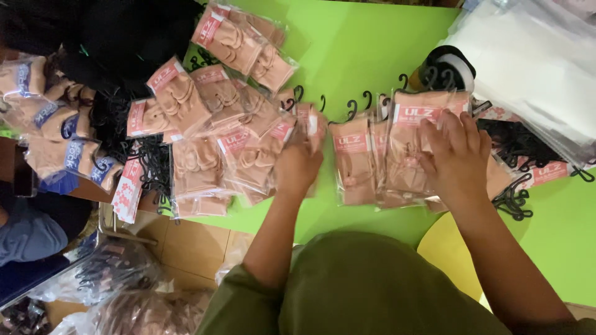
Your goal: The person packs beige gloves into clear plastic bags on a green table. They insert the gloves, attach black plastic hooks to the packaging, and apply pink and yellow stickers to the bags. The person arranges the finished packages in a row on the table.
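My left hand (299,162) grips a clear packet of tan socks (308,123) with a pink card header, lifted just over the green table (354,43). My right hand (456,152) lies flat on a row of like sock packets (397,155) lined up side by side, their black hooks pointing away from me. A loose heap of the same packets (211,118) spreads to the left of my left hand.
Black plastic hangers (512,146) lie in a pile at the right, beside stacked clear bags (528,56) and a tape roll (450,65). More tan socks with blue labels (56,130) and dark cloth (118,37) sit at far left. Bags of goods (112,273) rest on the floor.
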